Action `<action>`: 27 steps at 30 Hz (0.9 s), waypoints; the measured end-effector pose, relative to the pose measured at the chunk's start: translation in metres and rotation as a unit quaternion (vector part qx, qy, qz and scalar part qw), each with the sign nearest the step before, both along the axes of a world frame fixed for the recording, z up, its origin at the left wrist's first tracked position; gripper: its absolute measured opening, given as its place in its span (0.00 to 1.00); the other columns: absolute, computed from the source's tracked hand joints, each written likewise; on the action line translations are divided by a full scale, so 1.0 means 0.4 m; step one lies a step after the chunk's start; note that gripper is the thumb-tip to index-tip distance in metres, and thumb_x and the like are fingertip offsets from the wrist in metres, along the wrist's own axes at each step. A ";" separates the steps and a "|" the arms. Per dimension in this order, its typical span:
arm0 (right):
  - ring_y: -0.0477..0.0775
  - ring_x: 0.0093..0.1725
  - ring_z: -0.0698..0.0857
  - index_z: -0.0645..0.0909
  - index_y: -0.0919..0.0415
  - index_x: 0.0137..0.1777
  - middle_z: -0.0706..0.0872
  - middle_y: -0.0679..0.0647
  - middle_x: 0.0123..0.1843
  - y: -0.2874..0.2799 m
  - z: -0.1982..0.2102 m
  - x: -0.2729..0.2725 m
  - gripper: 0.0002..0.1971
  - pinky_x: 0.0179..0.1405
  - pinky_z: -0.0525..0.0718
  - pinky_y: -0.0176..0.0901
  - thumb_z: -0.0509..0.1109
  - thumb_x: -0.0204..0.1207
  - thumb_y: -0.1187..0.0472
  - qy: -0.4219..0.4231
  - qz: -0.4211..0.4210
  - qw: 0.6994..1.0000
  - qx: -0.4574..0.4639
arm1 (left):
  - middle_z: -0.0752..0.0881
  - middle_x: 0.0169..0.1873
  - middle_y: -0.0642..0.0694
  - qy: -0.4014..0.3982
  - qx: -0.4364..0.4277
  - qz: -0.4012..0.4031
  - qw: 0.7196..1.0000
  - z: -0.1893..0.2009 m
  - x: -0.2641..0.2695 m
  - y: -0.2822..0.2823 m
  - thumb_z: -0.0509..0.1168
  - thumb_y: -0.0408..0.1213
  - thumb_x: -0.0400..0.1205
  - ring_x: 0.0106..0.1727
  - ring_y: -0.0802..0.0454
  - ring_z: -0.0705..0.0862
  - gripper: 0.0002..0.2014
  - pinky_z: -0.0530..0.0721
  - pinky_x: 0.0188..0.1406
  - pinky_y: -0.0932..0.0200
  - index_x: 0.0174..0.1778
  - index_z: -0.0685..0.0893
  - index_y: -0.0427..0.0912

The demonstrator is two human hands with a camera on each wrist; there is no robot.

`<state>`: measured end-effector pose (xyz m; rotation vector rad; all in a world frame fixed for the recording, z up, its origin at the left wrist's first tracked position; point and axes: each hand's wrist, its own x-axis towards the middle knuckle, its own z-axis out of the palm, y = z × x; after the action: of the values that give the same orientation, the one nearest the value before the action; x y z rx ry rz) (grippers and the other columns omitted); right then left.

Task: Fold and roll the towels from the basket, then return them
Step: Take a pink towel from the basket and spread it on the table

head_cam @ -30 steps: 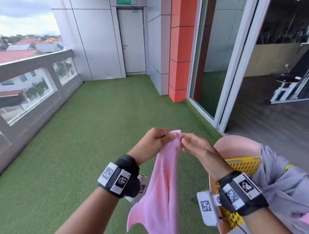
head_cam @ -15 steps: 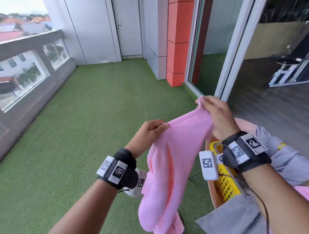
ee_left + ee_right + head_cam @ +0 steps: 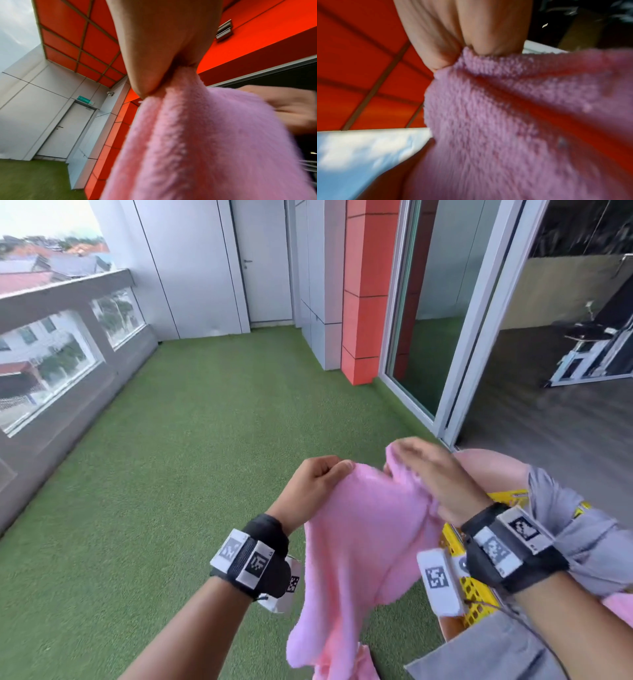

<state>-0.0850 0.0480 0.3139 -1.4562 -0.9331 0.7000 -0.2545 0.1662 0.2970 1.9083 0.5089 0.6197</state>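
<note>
A pink towel [image 3: 363,546] hangs in the air in front of me, held by its top edge. My left hand [image 3: 317,481] pinches one top corner of the pink towel [image 3: 197,142] between thumb and fingers. Close to its right, my right hand [image 3: 431,470] grips the other part of the top edge, its fingers bunched on the pink towel [image 3: 496,115]. The cloth sags between the two hands and drapes down below my wrists. A yellow plastic basket [image 3: 476,594] sits at the lower right, partly hidden by my right arm and a grey towel [image 3: 589,535] draped over it.
Green artificial turf [image 3: 171,491] covers the balcony floor ahead and to the left. A grey parapet wall with glass panes [image 3: 61,378] runs along the left. A red pillar [image 3: 363,302] and a sliding glass door frame [image 3: 472,344] stand to the right. A pink round stool or tub edge [image 3: 493,463] shows behind the basket.
The hands first pulled apart and spread the towel's top edge, the right hand rising. Now the right hand has come back down and closer to the left, and the towel sags between them.
</note>
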 end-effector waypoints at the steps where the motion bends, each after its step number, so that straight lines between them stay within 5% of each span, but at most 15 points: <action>1: 0.48 0.35 0.76 0.80 0.64 0.44 0.81 0.50 0.31 -0.005 -0.018 -0.034 0.13 0.31 0.70 0.36 0.71 0.77 0.52 -0.038 0.075 0.996 -0.036 | 0.66 0.28 0.45 0.007 0.006 -0.010 1.000 0.002 0.009 0.003 0.62 0.48 0.84 0.29 0.51 0.63 0.23 0.59 0.26 0.51 0.32 0.70 0.32; 4: 0.52 0.39 0.71 0.76 0.72 0.40 0.74 0.59 0.36 -0.024 -0.056 -0.045 0.24 0.39 0.68 0.46 0.75 0.72 0.47 -0.044 0.156 0.985 -0.055 | 0.65 0.28 0.46 0.011 0.010 -0.053 0.998 0.000 0.033 -0.014 0.63 0.46 0.85 0.29 0.51 0.60 0.22 0.57 0.24 0.54 0.31 0.70 0.33; 8: 0.54 0.37 0.70 0.79 0.75 0.44 0.72 0.59 0.33 -0.064 -0.001 0.037 0.18 0.35 0.70 0.42 0.71 0.77 0.55 0.029 -0.043 0.997 0.051 | 0.65 0.28 0.45 -0.003 -0.019 -0.061 0.998 -0.026 0.032 -0.030 0.62 0.49 0.85 0.30 0.50 0.60 0.24 0.55 0.24 0.53 0.29 0.69 0.36; 11: 0.43 0.36 0.80 0.84 0.67 0.44 0.83 0.49 0.30 -0.089 0.015 0.073 0.12 0.40 0.75 0.29 0.68 0.80 0.58 0.071 -0.153 0.982 0.085 | 0.65 0.27 0.45 0.007 -0.026 -0.065 0.998 -0.022 0.046 -0.029 0.63 0.49 0.85 0.28 0.51 0.61 0.21 0.55 0.24 0.52 0.29 0.71 0.41; 13: 0.43 0.41 0.83 0.86 0.66 0.48 0.87 0.49 0.37 -0.097 0.005 0.046 0.17 0.45 0.77 0.35 0.73 0.74 0.51 0.019 -0.077 0.997 -0.001 | 0.64 0.26 0.46 0.014 -0.001 -0.083 0.996 0.002 0.076 -0.043 0.63 0.46 0.85 0.27 0.53 0.61 0.19 0.56 0.23 0.56 0.29 0.71 0.43; 15: 0.53 0.40 0.79 0.82 0.72 0.41 0.85 0.61 0.37 -0.114 -0.023 0.012 0.23 0.42 0.74 0.47 0.78 0.70 0.48 -0.011 0.024 0.997 -0.069 | 0.63 0.25 0.49 0.014 0.018 -0.115 0.993 0.030 0.121 -0.070 0.64 0.44 0.85 0.26 0.55 0.59 0.20 0.56 0.21 0.59 0.28 0.69 0.44; 16: 0.54 0.37 0.77 0.80 0.70 0.36 0.82 0.65 0.33 -0.134 -0.020 0.005 0.21 0.39 0.73 0.47 0.77 0.72 0.50 -0.025 0.047 0.995 -0.080 | 0.63 0.24 0.49 0.013 0.020 -0.130 0.991 0.039 0.141 -0.086 0.63 0.44 0.85 0.25 0.55 0.59 0.20 0.56 0.21 0.59 0.28 0.68 0.45; 18: 0.48 0.30 0.77 0.83 0.57 0.31 0.82 0.56 0.30 -0.190 0.005 0.034 0.12 0.36 0.73 0.39 0.75 0.73 0.55 -0.025 0.016 0.998 -0.051 | 0.65 0.25 0.46 0.016 0.013 -0.157 0.987 0.045 0.172 -0.115 0.63 0.46 0.85 0.26 0.53 0.60 0.20 0.57 0.21 0.58 0.28 0.70 0.42; 19: 0.42 0.28 0.77 0.85 0.56 0.35 0.84 0.52 0.34 -0.223 0.014 0.066 0.08 0.37 0.74 0.36 0.75 0.69 0.53 0.001 -0.034 0.999 -0.028 | 0.66 0.25 0.45 0.022 0.008 -0.168 0.986 0.043 0.181 -0.131 0.62 0.47 0.85 0.27 0.52 0.61 0.21 0.58 0.21 0.58 0.29 0.72 0.40; 21: 0.37 0.28 0.78 0.86 0.65 0.46 0.88 0.52 0.46 -0.309 0.018 0.144 0.25 0.40 0.73 0.35 0.78 0.60 0.44 0.068 -0.166 0.984 0.015 | 0.68 0.25 0.45 0.036 0.004 -0.184 0.982 0.032 0.196 -0.159 0.62 0.48 0.85 0.27 0.50 0.62 0.22 0.58 0.21 0.58 0.30 0.73 0.37; 23: 0.39 0.33 0.81 0.85 0.62 0.43 0.87 0.49 0.39 -0.395 0.007 0.188 0.13 0.42 0.74 0.35 0.76 0.71 0.51 0.085 -0.236 0.966 0.054 | 0.66 0.25 0.45 0.045 0.010 -0.196 0.979 0.026 0.225 -0.207 0.63 0.48 0.85 0.26 0.51 0.61 0.22 0.57 0.21 0.58 0.29 0.72 0.36; 25: 0.41 0.40 0.82 0.87 0.60 0.44 0.86 0.48 0.38 -0.470 -0.004 0.177 0.05 0.45 0.77 0.31 0.71 0.78 0.60 0.056 -0.234 0.971 0.021 | 0.62 0.25 0.47 0.041 0.037 -0.223 0.973 0.025 0.277 -0.275 0.63 0.44 0.85 0.26 0.53 0.60 0.23 0.56 0.22 0.58 0.28 0.68 0.36; 27: 0.41 0.47 0.85 0.87 0.65 0.52 0.89 0.49 0.44 -0.538 -0.019 0.145 0.08 0.48 0.80 0.28 0.70 0.78 0.62 0.030 -0.141 0.989 -0.035 | 0.60 0.25 0.50 0.038 0.052 -0.269 0.961 0.024 0.353 -0.369 0.63 0.40 0.86 0.25 0.57 0.57 0.22 0.55 0.22 0.61 0.28 0.68 0.33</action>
<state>-0.0269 -0.1673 0.3062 -1.5817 -0.6435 0.5669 -0.1134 0.0188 0.3068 2.0587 -0.0089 0.2195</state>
